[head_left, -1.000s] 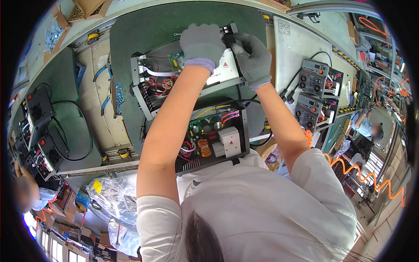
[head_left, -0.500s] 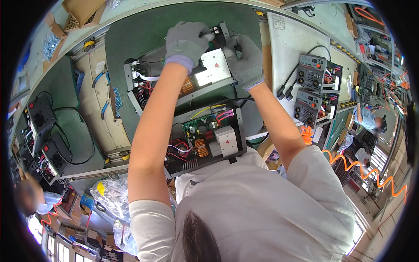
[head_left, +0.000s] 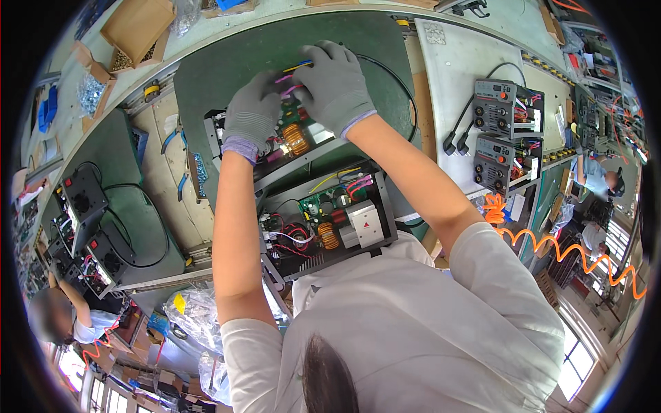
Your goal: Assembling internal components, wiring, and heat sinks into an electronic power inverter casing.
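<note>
Plenty of green surface point(head_left: 227, 65) is lying open beyond the gloved hands point(head_left: 336, 89), left side too. Over on the right a black cable point(head_left: 407, 91) is looping, and an open-topped chassis point(head_left: 329, 220) is crowding the near side.

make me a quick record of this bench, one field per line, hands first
left hand: grey glove, over the far open machine; grip unclear
right hand: grey glove, fingers close to the pink wires; grip unclear
near machine: open, nearer the person, copper coil showing
right side: two grey machines, orange coiled hose
left side: blue-handled tools
</note>
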`<state>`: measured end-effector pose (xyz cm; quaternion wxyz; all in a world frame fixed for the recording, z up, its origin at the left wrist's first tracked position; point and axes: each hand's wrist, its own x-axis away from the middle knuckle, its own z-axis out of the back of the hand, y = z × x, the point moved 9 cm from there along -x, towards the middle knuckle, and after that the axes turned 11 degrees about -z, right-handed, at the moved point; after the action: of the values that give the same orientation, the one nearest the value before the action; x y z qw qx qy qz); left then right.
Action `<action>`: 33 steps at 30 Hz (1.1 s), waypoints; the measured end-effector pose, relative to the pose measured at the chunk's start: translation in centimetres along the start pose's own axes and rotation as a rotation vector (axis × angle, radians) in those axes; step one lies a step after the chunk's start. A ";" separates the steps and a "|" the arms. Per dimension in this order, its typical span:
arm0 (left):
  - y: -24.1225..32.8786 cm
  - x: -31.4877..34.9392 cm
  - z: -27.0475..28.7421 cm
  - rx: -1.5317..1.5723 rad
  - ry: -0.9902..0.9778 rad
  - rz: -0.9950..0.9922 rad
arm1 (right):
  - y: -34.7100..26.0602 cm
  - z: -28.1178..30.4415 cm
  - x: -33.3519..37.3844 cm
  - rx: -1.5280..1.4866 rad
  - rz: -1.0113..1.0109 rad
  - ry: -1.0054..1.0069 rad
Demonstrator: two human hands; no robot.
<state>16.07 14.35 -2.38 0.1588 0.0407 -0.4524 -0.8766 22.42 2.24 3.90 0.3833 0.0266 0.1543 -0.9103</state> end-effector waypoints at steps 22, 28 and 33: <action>3.6 -2.3 -5.1 0.547 -0.060 -0.014 | 8.6 1.0 5.2 -0.343 -0.507 0.213; 4.8 -3.8 -6.0 0.583 -0.133 -0.072 | 8.7 0.8 5.2 -0.320 -0.518 0.201; 4.3 -4.1 -4.8 0.195 0.096 -0.016 | 8.7 1.0 5.1 -0.341 -0.528 0.197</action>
<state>21.98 9.56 -2.01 0.1685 0.1017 -0.5271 -0.8267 25.00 -7.29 1.70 0.1163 0.0091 0.3424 -0.9323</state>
